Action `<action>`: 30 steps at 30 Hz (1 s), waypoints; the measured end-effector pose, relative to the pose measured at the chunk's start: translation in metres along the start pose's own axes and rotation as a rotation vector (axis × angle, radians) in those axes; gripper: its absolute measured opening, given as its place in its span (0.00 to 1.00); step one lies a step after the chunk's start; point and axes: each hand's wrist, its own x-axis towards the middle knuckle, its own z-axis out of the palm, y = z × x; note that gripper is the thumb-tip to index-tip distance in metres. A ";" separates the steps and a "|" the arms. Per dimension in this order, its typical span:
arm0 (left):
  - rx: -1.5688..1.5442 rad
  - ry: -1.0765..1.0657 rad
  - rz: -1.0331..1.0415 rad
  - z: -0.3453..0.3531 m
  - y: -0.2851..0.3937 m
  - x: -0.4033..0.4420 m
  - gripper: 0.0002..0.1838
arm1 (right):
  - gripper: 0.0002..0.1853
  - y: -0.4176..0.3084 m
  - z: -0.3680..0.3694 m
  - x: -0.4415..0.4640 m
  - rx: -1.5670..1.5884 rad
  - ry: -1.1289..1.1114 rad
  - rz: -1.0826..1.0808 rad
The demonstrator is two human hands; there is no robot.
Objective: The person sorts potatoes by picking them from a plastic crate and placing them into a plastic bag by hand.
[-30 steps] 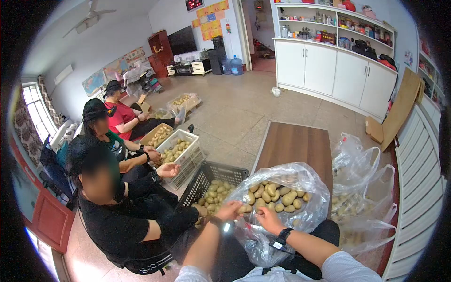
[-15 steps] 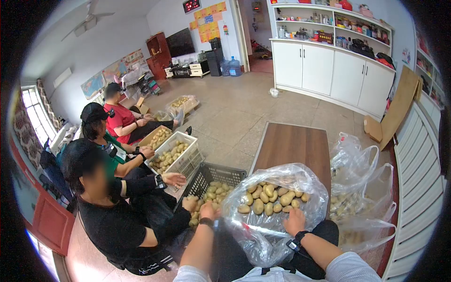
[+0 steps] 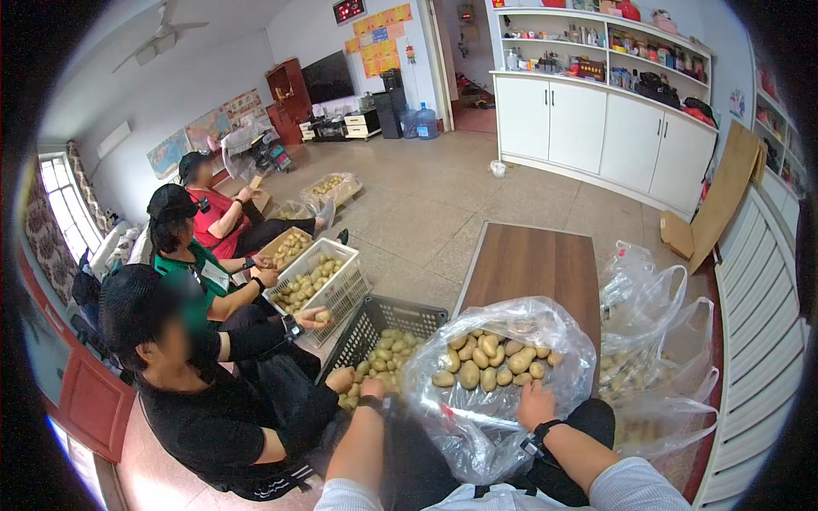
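My left hand (image 3: 373,389) is at the near end of a dark plastic crate (image 3: 419,308), beside the potatoes (image 3: 390,351) heaped in it. Its fingers are small and blurred, so I cannot tell what they hold. My right hand (image 3: 535,405) is closed on the near edge of a clear plastic bag (image 3: 569,341). Several loose potatoes (image 3: 488,358) lie in this open bag, just beyond my right hand. The bag spreads over the near end of a brown wooden table (image 3: 530,266) and hangs down toward my lap.
At my left, a co-worker in black (image 3: 204,409) reaches into the dark crate, a potato in the other hand. Two more people sit beyond, near a white crate (image 3: 349,285) and boxes of potatoes. Filled clear bags (image 3: 652,366) stand right of the table.
My left hand has shifted slightly left at the crate; my right hand stays at the bag. The co-worker in black leans left, a potato now showing in the formerly open far hand.
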 end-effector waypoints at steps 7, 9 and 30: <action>-0.026 0.000 -0.037 0.009 -0.005 0.003 0.15 | 0.13 0.013 0.025 0.002 -0.114 -0.164 0.040; -0.028 -0.052 -0.020 0.010 -0.008 0.005 0.15 | 0.13 0.012 0.024 0.001 -0.122 -0.157 0.032; -0.002 -0.240 -0.309 -0.008 0.003 0.003 0.21 | 0.17 0.015 0.026 0.010 0.513 -0.049 -0.009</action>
